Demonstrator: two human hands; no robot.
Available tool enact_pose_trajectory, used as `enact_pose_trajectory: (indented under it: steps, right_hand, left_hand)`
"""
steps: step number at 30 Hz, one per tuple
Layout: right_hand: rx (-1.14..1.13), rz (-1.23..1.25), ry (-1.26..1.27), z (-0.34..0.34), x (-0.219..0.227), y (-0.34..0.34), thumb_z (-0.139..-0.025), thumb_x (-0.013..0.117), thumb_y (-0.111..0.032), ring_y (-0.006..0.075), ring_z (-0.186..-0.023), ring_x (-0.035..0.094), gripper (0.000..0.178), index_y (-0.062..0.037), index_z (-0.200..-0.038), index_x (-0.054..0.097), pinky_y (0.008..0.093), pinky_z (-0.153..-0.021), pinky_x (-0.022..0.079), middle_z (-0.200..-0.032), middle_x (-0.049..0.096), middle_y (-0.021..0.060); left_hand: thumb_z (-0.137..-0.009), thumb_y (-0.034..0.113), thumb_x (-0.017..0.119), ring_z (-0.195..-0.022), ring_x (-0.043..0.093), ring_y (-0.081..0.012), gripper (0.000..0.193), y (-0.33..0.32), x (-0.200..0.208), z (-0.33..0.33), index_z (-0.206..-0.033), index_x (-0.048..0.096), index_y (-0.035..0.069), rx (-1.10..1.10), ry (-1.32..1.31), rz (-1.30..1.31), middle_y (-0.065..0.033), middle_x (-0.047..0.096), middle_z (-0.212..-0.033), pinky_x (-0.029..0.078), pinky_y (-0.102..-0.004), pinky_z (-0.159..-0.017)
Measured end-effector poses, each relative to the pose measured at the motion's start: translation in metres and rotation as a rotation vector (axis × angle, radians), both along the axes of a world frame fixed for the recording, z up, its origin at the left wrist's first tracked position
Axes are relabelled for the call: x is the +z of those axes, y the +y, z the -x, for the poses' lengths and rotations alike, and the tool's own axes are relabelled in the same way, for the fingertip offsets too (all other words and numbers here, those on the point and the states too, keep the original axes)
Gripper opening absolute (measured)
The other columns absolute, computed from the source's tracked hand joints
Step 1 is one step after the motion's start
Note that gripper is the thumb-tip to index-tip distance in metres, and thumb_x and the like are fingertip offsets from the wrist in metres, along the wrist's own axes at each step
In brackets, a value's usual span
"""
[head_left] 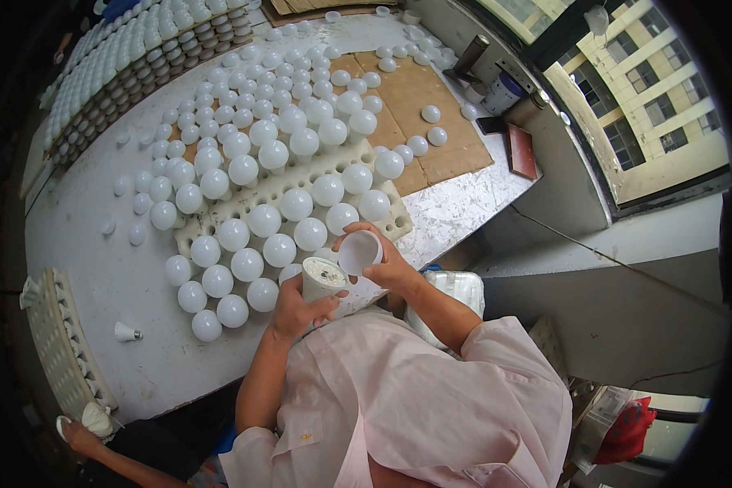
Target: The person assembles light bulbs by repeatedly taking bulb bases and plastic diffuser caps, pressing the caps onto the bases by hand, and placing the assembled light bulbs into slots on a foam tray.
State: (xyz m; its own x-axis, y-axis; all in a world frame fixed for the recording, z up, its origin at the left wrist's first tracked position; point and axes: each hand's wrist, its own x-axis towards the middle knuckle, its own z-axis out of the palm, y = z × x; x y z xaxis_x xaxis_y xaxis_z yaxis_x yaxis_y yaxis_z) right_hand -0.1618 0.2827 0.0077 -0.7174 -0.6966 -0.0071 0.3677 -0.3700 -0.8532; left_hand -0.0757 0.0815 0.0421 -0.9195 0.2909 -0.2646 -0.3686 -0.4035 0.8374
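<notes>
My left hand point(293, 311) is wrapped around a white LED bulb base point(324, 281), upright, with its flat light board facing up. Close beside it, my right hand point(394, 267) grips a hollow white bulb cover point(360, 254) by its sides. The cover's open mouth is tilted toward me, and its near edge is next to the base's rim; whether they touch I cannot tell. Just beyond my hands, rows of bulbs with round white covers point(311, 233) stand in a pale foam tray point(281, 196) with holes.
Many loose white covers point(262, 91) lie on cardboard point(455, 154) and the white table point(146, 285). Stacked bulb trays point(150, 49) stand far left. A single bulb base point(128, 332) lies at left near another tray point(67, 342). A co-worker's hand point(80, 439) shows lower left.
</notes>
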Motion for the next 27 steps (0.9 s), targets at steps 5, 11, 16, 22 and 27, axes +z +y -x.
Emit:
enact_pose_trajectory:
  steps: [5, 11, 16, 22, 27]
  right_hand:
    - [0.050, -0.431, 0.626, -0.002, 0.036, -0.002, -0.058, 0.084, -0.017, 0.0243, -0.107, 0.053, 0.082, -0.0074, -0.128, 0.042, 0.0379, -0.094, 0.042, -0.118, 0.052, 0.0102]
    - [0.265, -0.701, 0.906, -0.014, 0.051, -0.016, -0.060, 0.083, -0.018, 0.0329, -0.108, 0.053, 0.082, -0.0008, -0.128, 0.041, 0.0395, -0.093, 0.044, -0.115, 0.052, 0.0162]
    - [0.312, -0.699, 0.948, -0.018, 0.045, -0.021, -0.064, 0.080, -0.022, 0.0345, -0.103, 0.055, 0.076, 0.0000, -0.127, 0.044, 0.0400, -0.088, 0.047, -0.114, 0.052, 0.0181]
    - [0.306, -0.647, 1.019, -0.018, 0.036, -0.022, -0.062, 0.077, -0.018, 0.0341, -0.101, 0.056, 0.075, 0.0006, -0.127, 0.044, 0.0401, -0.087, 0.048, -0.112, 0.054, 0.0181]
    - [0.268, -0.615, 1.126, -0.018, 0.027, -0.024, -0.061, 0.078, -0.016, 0.0335, -0.104, 0.056, 0.074, -0.0007, -0.125, 0.045, 0.0406, -0.085, 0.050, -0.117, 0.054, 0.0176]
  left_hand:
    - [-0.071, 0.010, 0.074, -0.058, 0.058, -0.0099, 0.032, -0.017, -0.004, -0.001, -0.097, 0.062, -0.004, -0.094, 0.013, 0.274, -0.0074, 0.066, -0.082, 0.046, -0.0237, -0.047]
    - [-0.066, 0.017, 0.080, -0.060, 0.059, -0.0108, 0.034, -0.021, 0.000, -0.003, -0.089, 0.065, -0.003, -0.215, 0.026, 0.514, -0.0065, 0.065, -0.074, 0.048, -0.0262, -0.054]
    - [-0.063, 0.014, 0.082, -0.061, 0.060, -0.0110, 0.036, -0.021, -0.007, -0.008, -0.088, 0.065, -0.005, -0.204, 0.066, 0.539, -0.0068, 0.065, -0.072, 0.050, -0.0261, -0.054]
    - [-0.066, 0.016, 0.081, -0.060, 0.060, -0.0114, 0.035, -0.018, -0.001, -0.011, -0.089, 0.065, -0.006, -0.197, 0.051, 0.557, -0.0068, 0.065, -0.071, 0.049, -0.0257, -0.053]
    - [-0.075, 0.027, 0.074, -0.059, 0.061, -0.0141, 0.041, -0.015, -0.011, -0.006, -0.095, 0.063, -0.007, -0.206, 0.029, 0.609, -0.0098, 0.066, -0.078, 0.051, -0.0260, -0.052]
